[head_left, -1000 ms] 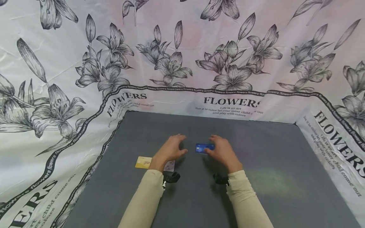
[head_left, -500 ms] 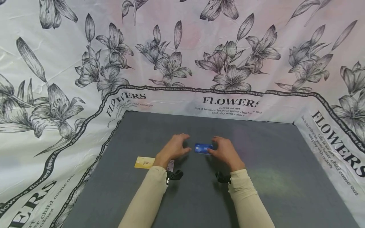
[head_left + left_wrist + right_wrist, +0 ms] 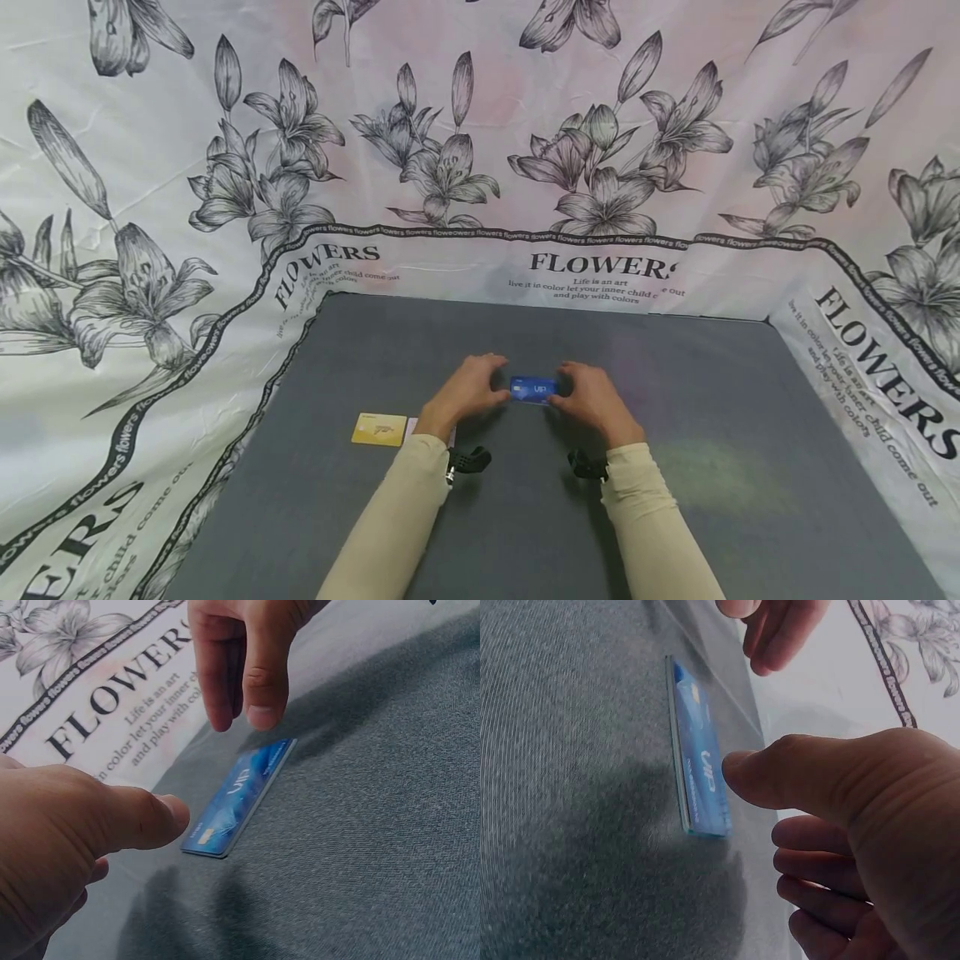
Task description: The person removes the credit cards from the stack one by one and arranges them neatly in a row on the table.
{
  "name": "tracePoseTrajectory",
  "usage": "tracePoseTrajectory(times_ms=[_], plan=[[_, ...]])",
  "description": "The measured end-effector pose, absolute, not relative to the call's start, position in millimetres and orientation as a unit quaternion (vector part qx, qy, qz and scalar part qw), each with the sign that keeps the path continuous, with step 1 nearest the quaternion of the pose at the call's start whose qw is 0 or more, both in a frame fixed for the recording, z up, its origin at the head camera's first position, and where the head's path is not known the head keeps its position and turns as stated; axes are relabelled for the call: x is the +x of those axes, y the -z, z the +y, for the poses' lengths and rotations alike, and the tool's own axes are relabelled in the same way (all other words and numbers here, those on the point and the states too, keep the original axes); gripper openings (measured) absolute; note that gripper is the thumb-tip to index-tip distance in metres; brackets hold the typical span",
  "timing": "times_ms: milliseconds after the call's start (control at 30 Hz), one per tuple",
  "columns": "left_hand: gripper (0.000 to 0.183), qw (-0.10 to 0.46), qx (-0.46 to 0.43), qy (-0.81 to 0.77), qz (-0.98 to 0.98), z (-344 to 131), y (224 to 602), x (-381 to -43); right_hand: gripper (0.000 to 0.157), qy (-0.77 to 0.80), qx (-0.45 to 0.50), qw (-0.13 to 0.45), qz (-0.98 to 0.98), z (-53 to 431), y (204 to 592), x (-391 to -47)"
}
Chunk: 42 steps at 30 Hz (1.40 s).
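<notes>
A blue card printed "VIP" (image 3: 533, 389) lies flat on the grey table between the two hands. Its side looks layered in the left wrist view, like thin cards stacked under the top blue card (image 3: 238, 796). The left hand (image 3: 468, 387) is at the card's left end, thumb and fingers apart, the thumb tip close to the corner with the gold chip. Opposite it, the right hand (image 3: 596, 400) has its thumb by the other end. In the right wrist view that right hand (image 3: 840, 817) has loosely bent fingers with nothing in them.
A yellow card (image 3: 378, 429) lies on the table to the left. Beside it, a pinkish card (image 3: 410, 427) is mostly hidden by the left wrist. White flower-printed cloth (image 3: 442, 267) rises along the back and sides of the grey table (image 3: 720, 383).
The left hand has moved right, up to the blue card's left end. The right hand has shifted slightly right, uncovering more of the card.
</notes>
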<state>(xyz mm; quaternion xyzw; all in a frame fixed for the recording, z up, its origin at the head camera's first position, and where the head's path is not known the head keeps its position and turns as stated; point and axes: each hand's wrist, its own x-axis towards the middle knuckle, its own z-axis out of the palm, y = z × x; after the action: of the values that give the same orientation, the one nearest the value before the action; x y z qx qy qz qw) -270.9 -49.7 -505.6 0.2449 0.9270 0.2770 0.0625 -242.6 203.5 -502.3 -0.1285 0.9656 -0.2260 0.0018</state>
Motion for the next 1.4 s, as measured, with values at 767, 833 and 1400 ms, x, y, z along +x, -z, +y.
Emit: tracePoseTrajectory(times_ms=[767, 833, 1400], plan=[[0.056, 0.035, 0.289, -0.252, 0.923, -29, 531, -290, 0.055, 0.231, -0.149, 0.0, 0.962, 212, 519, -249], [0.057, 0.04, 0.284, -0.258, 0.923, -28, 547, -299, 0.055, 0.231, -0.149, 0.0, 0.961, 212, 520, -249], [0.048, 0.037, 0.287, -0.223, 0.931, -25, 563, -305, 0.056, 0.211, -0.128, 0.026, 0.969, 203, 521, -250]])
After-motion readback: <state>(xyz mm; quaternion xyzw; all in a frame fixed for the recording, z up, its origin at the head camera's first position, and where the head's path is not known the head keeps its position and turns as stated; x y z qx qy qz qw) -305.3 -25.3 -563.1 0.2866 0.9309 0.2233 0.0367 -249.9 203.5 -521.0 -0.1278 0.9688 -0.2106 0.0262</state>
